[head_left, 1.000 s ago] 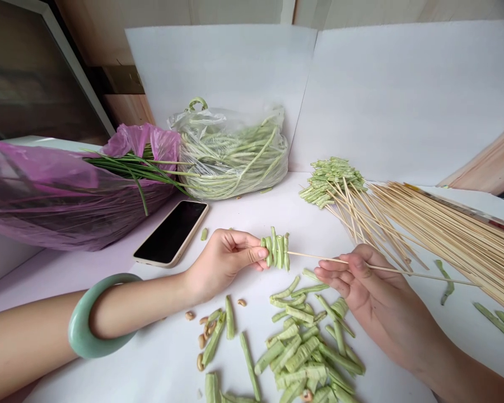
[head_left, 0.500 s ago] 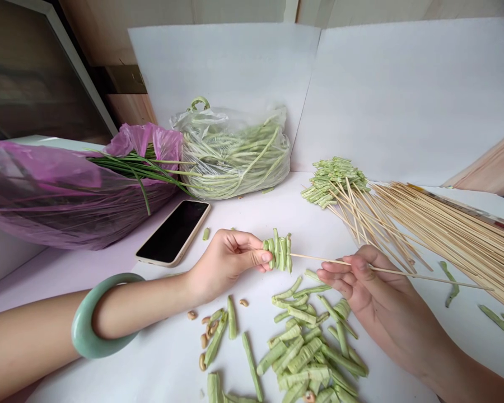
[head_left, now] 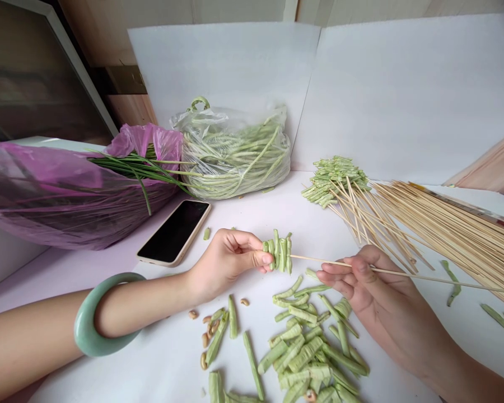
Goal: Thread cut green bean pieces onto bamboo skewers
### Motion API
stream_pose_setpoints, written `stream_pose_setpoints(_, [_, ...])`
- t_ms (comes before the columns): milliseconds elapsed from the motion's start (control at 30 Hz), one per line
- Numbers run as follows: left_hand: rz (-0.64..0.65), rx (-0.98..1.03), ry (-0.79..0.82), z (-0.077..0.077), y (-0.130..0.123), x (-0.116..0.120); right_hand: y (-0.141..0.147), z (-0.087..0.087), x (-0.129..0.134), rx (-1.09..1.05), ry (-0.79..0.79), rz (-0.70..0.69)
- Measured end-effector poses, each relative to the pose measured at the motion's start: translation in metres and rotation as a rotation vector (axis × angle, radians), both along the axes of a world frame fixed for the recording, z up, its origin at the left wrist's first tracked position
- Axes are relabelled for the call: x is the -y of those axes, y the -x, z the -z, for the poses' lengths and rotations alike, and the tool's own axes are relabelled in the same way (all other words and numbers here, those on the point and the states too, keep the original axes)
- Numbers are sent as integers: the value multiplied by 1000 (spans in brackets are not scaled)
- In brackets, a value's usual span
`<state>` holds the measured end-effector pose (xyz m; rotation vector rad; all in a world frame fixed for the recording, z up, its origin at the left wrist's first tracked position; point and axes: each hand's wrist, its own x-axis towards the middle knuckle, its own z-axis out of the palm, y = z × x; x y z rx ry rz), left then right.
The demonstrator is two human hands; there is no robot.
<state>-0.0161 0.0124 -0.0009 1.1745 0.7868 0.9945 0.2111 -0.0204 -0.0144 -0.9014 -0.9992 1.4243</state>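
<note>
Between the thumb and fingers of my left hand point(head_left: 231, 260) are several green bean pieces point(head_left: 282, 253), lined up side by side on the tip end of a wooden skewer point(head_left: 315, 259). The skewer runs to the right, nearly level, through the fingers of my right hand point(head_left: 373, 291), which pinches it around its middle. Below both hands lies a loose pile of cut bean pieces point(head_left: 304, 352) on the white surface. A few loose beige bean seeds point(head_left: 204, 340) and more cut pieces lie left of the pile.
A phone point(head_left: 174, 232) lies left of my left hand. Behind it are a purple bag point(head_left: 67, 196) with green stalks and a clear bag of long beans point(head_left: 239, 157). Finished bean skewers point(head_left: 338, 179) are stacked at the back right, beside many bare skewers point(head_left: 453, 229).
Hardly anything differs. Both hands keep their hold on the beans and the skewer; the skewer's far right end sits slightly farther right.
</note>
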Motion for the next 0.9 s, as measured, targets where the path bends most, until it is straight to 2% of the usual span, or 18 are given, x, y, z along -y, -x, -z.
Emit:
stream_pose_setpoints(233, [4, -9, 3, 0, -1, 0, 0, -1, 1, -5, -2, 7])
stream_pose_setpoints(400, [7, 69, -2, 0, -2, 1, 3, -2, -2, -25, -4, 15])
stream_pose_setpoints(567, [47, 5, -78, -2, -2, 3, 8, -5, 2, -21, -64, -6])
stream_pose_setpoints(733, [2, -25, -113, 1, 0, 2, 1, -8, 1, -29, -54, -30])
stream_pose_setpoints(900, [-89, 14, -77, 2, 1, -1, -13, -9, -8, -27, -39, 102])
